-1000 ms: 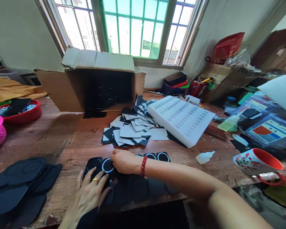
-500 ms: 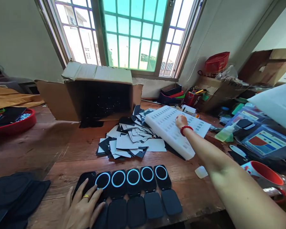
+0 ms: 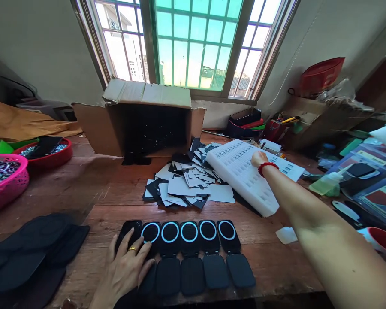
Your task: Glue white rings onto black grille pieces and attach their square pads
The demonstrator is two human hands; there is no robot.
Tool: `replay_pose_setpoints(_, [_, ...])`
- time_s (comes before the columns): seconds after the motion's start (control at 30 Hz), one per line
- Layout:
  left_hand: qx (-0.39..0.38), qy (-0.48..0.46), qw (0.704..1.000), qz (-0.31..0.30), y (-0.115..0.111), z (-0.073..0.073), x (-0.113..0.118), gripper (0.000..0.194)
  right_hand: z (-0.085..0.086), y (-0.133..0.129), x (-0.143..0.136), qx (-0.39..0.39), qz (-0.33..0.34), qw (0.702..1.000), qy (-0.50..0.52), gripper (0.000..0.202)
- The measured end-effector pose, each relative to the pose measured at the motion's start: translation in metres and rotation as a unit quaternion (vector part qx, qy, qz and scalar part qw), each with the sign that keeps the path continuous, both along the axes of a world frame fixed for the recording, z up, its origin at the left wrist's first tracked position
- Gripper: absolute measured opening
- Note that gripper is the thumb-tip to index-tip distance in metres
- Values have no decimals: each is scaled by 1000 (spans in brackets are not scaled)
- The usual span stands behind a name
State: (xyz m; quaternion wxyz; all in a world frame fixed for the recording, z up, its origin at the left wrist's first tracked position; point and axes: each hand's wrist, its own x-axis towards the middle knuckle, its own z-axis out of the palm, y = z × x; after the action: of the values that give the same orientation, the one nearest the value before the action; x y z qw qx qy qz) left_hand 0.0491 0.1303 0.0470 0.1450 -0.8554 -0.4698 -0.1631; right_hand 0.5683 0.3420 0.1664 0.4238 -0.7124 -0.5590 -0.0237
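Note:
My left hand (image 3: 124, 266), with a gold ring, lies with spread fingers over the leftmost of a row of black folding pads (image 3: 189, 231). Several of these pads bear a white ring, and flat black squares (image 3: 193, 274) are hinged to them at the near side. Stretched far forward, my right hand (image 3: 259, 159) reaches onto a white foam tray (image 3: 244, 167) with rows of small slots holding little dark parts. Its fingers are curled at the tray; whatever they pinch is too small or hidden to make out.
Loose black and white cards (image 3: 186, 182) lie heaped before an open cardboard box (image 3: 93, 128). To the left are a pink basket (image 3: 14, 193) of metal parts, a red basin (image 3: 64, 154) and black sheets (image 3: 25, 257). A bottle (image 3: 328, 184) and a red-lined mug (image 3: 382, 242) stand at right.
The view has turned a little to the left, so everything sits further right and the pink basket shows. Both hands keep nearly the same places on the pads and the foam tray.

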Motion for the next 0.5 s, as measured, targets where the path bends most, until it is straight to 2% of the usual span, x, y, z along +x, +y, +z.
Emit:
replay_pose_setpoints(0.17, [-9,-11,999,46,-4,3,10,22,13,-7,-23,-23,-84,996,2,30])
replay_pose_setpoints(0.27, [-22,-32,998,56,-6,6,10,22,31,-15,-45,-13,-96,995,-9,33])
replay_pose_setpoints(0.33, [-33,-48,996,64,-7,9,5,25,43,-20,-67,-5,-67,998,-17,28])
replay_pose_setpoints(0.4, [-38,-60,995,74,-8,11,-4,28,52,-27,-96,1,-8,1000,-18,19])
replay_pose_setpoints(0.5, [-40,-73,992,95,-13,15,-18,29,51,-44,-153,-14,120,993,-4,9])
